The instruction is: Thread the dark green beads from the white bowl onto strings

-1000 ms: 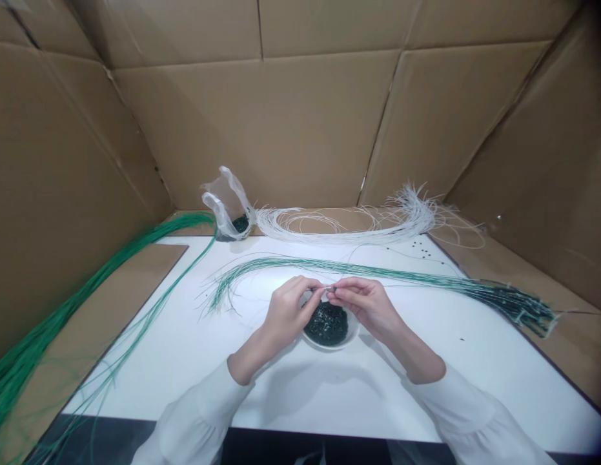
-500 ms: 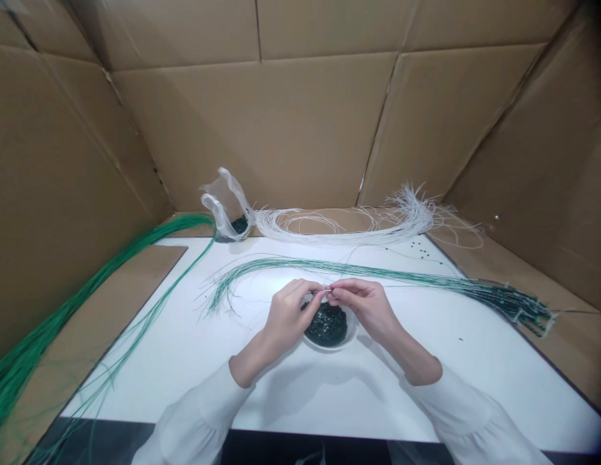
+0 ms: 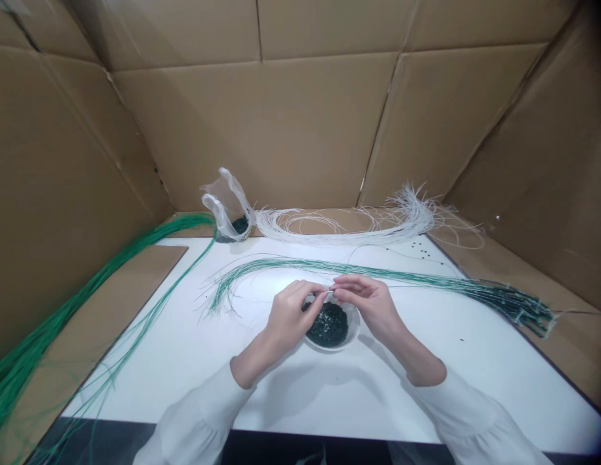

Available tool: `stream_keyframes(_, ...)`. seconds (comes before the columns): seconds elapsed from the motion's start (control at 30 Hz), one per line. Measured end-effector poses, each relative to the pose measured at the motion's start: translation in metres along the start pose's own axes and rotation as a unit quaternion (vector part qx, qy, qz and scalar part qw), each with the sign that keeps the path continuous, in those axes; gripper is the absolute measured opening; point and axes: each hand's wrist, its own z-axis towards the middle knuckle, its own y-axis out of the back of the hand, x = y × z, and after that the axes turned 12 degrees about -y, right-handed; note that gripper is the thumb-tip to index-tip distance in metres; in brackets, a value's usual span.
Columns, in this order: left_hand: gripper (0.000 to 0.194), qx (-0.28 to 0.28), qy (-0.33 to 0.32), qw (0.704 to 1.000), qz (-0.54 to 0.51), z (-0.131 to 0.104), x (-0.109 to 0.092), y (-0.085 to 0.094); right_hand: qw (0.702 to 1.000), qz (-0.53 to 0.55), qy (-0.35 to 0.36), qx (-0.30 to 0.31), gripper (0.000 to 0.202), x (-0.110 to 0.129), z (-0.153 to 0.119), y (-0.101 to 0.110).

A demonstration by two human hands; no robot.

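Thin pale strand (image 3: 330, 292) held up over the bowl, spanning the small gap between both sets of fingertips. Left hand (image 3: 289, 311) pinches one side, thumb against forefinger; right hand (image 3: 365, 302) looks pinched on the other. Any small dark piece at the tips: too small to tell.

Directly below, white bowl (image 3: 354, 332) with a heap of small dark pieces (image 3: 328, 325). Risk: a slack pinch could let the strand or a piece fall into the heap, hard to pick out again. Low wrists might knock the rim and spill it.

Just beyond the hands, green strand bundle (image 3: 305, 262) runs across the white table (image 3: 184, 374), dark clustered end (image 3: 513, 301) at the right; a sleeve or finger catching it could tangle loose ends. Further back: white strand bundle (image 3: 329, 239), open plastic bag (image 3: 238, 194) with dark contents, scattered dark bits (image 3: 422, 250). Far left, larger green bundle (image 3: 87, 290). Cardboard walls (image 3: 256, 129) around.
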Motion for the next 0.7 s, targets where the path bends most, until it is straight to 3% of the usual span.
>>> stream_keyframes(0.27, 0.019, -0.005, 0.036, 0.999, -0.005, -0.0004, -0.0013, 0.0005, 1.0, 0.002, 0.012, -0.016, 0.023, 0.0001, -0.0009, -0.0021)
stream_keyframes(0.7, 0.017, 0.003, 0.035, 0.999, -0.023, 0.0003, -0.0022, 0.0, 1.0, -0.014, 0.016, -0.019, 0.022, -0.0005, -0.0008, -0.0012)
